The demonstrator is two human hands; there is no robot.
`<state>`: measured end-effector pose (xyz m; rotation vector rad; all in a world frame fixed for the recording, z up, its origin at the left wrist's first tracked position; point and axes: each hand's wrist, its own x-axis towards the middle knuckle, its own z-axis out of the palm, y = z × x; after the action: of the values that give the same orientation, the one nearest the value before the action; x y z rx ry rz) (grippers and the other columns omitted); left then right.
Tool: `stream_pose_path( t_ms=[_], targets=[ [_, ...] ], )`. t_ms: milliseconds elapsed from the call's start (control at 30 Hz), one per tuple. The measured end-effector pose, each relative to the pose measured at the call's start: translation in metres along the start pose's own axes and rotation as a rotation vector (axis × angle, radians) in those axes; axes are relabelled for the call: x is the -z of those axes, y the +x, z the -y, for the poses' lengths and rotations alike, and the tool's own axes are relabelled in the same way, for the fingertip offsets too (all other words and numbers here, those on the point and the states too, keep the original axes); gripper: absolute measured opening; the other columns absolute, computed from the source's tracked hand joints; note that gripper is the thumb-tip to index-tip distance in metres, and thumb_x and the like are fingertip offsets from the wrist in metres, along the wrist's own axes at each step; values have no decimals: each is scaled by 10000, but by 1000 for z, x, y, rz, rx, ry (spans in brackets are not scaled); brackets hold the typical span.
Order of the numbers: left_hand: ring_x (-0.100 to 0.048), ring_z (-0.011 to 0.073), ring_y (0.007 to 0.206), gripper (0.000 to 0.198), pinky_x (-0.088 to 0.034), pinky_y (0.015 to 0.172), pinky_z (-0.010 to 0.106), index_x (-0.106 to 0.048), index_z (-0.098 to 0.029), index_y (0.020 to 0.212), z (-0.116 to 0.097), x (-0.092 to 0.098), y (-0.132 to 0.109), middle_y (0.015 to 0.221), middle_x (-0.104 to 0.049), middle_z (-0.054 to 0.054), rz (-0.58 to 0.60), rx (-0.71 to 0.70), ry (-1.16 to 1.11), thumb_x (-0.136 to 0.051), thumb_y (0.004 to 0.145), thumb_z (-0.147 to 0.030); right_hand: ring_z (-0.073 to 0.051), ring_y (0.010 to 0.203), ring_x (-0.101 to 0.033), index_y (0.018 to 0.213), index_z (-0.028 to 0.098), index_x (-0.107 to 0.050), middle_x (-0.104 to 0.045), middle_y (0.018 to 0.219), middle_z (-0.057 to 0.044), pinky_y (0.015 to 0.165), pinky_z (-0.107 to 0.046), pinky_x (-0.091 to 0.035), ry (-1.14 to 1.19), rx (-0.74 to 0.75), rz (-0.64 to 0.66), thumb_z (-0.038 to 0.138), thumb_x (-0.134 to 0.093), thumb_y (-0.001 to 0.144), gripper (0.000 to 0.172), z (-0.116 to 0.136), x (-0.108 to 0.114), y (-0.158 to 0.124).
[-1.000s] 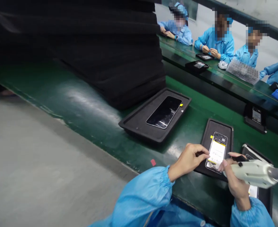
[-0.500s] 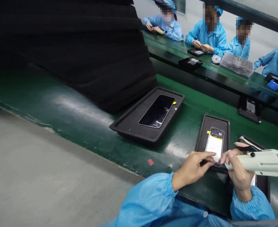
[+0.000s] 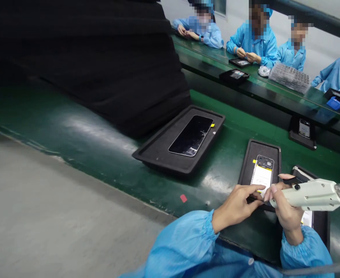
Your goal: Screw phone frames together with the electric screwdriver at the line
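Observation:
A phone (image 3: 263,175) with its back off, white battery and dark upper board showing, lies in a black foam-lined tray (image 3: 246,172). My right hand (image 3: 288,212) is wrapped round a pale electric screwdriver (image 3: 314,194), held nearly level, its front end pointing left at the phone's lower end. Fingers hide the driver's tip. My left hand (image 3: 236,202) bends over that same lower end, forefinger across the phone and thumb drawn in below. Whatever lies between these fingertips is too small or hidden to tell.
Left of my hands, a larger black tray (image 3: 158,160) carries a phone screen-up (image 3: 191,135). Another tray (image 3: 322,227) with a phone lies under my right forearm. A red scrap (image 3: 183,198) is near the bench edge. Black cloth (image 3: 114,69) hangs behind; co-workers sit across.
The screwdriver and my right hand have shifted slightly left, and the driver's grey rear end now shows. My left hand stays at the phone's lower end.

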<state>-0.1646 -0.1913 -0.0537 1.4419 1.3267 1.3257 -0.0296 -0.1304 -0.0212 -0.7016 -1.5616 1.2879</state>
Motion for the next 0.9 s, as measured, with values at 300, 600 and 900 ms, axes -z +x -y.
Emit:
stream_pose_path(
  t_ms=[300, 600, 900],
  targets=[
    [-662, 131, 712, 306, -508, 709, 203, -664, -146, 1105, -4, -4, 3, 800, -714, 17, -29, -99, 35, -633, 801, -155, -169, 551, -619, 1137, 220, -410, -582, 609, 83, 603, -347, -546, -20, -5, -4, 229, -626, 883, 333, 1, 5, -4],
    [-673, 194, 930, 426, -518, 888, 292, -636, -192, 1176, 2, 0, 1, 1033, -714, 44, -55, -108, 126, -740, 763, -215, -163, 536, -599, 1098, 203, -454, -578, 591, 84, 606, -351, -507, -140, -25, -56, 295, -636, 883, 297, 4, 10, -6],
    [-498, 263, 1269, 595, -363, 1128, 447, -593, -172, 1230, 21, 10, -2, 1301, -586, 112, 52, -119, 323, -835, 687, -175, -177, 559, -602, 929, 190, -532, -614, 565, 60, 778, -442, -488, -365, -53, -57, 399, -648, 856, 250, -16, 31, 2]
  ],
)
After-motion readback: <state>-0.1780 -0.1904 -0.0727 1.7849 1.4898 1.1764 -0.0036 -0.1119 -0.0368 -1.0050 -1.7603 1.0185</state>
